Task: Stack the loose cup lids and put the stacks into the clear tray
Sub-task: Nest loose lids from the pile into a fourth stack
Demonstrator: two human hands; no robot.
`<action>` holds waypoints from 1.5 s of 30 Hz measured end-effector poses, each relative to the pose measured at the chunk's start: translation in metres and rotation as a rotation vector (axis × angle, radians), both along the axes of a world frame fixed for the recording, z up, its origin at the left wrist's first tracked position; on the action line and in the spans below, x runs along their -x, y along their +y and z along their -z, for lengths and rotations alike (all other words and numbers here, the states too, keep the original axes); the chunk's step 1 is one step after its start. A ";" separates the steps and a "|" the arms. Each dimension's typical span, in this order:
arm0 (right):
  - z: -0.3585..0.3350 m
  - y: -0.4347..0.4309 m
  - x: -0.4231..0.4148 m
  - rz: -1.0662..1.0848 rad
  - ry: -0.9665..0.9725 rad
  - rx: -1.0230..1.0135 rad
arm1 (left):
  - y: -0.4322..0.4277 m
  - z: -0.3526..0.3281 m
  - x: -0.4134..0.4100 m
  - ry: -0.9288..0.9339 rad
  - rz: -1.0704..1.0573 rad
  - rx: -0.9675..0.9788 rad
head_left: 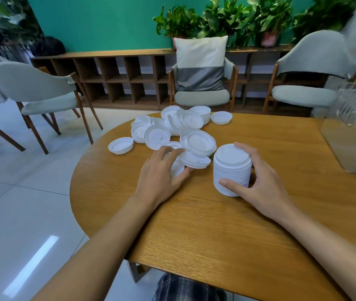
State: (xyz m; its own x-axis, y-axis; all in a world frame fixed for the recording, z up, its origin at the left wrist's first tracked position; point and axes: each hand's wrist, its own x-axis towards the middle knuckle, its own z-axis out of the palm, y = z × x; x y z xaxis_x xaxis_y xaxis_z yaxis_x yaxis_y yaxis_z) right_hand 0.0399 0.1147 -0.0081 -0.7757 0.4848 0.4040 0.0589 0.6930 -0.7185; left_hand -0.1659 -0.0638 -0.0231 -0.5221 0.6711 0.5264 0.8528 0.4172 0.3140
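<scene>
A tall stack of white cup lids (pixel 231 168) stands upright on the round wooden table (pixel 216 224). My right hand (pixel 259 181) grips it, thumb on the near side and fingers round the far side. My left hand (pixel 161 174) pinches a loose white lid (pixel 177 168) at the near edge of a pile of loose lids (pixel 172 129). The clear tray (pixel 350 131) sits at the table's right edge, apart from both hands.
Single lids lie apart from the pile at the left (pixel 120 145) and at the back (pixel 221 117). Three chairs ring the table; the middle one (pixel 201 83) holds a cushion. A low shelf with potted plants runs along the green wall.
</scene>
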 end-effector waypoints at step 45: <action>0.003 0.044 -0.031 0.012 0.096 0.001 | 0.100 -0.035 -0.066 -0.719 0.477 -0.296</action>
